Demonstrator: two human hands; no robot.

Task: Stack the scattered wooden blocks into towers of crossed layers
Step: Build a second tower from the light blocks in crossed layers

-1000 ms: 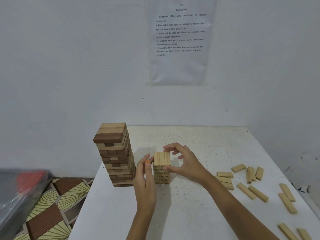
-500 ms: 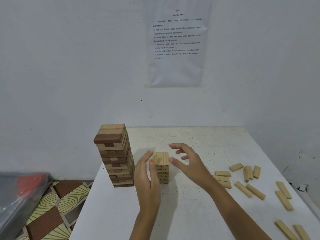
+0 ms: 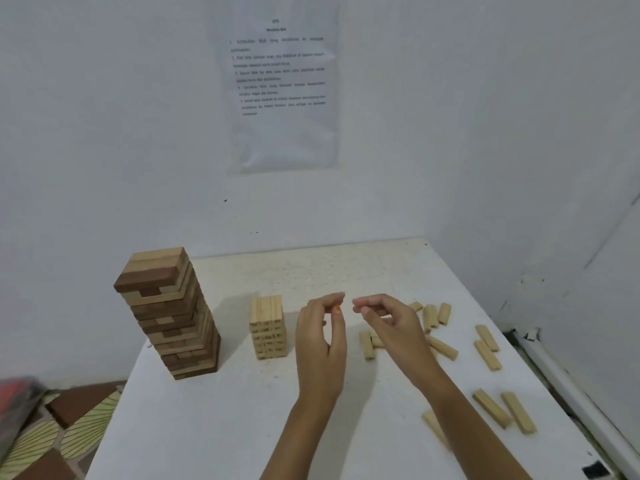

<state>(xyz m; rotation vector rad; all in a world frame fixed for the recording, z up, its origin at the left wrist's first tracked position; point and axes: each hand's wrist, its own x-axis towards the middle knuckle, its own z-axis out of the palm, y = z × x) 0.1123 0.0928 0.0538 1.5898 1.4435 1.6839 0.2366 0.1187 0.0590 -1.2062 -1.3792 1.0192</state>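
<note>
**Empty hands (image 3: 320, 341) between short tower (image 3: 268, 329) and loose blocks (image 3: 487, 355)**

At the left back of the bench (image 3: 225, 427) stands a tall tower (image 3: 169, 313) of crossed dark and pale layers. To its right, apart from it, the short tower of pale blocks stands upright. Next comes the left hand, raised above the bench, its grip slack, with the fingers loosely curled round nothing. The right hand (image 3: 391, 330) hangs just beside it, fingertips near the left's, its grip equally loose and empty. The loose blocks lie flat, scattered over the bench's right side, a few partly hidden behind the right hand. A printed sheet (image 3: 282, 91) hangs on the wall behind.
</note>
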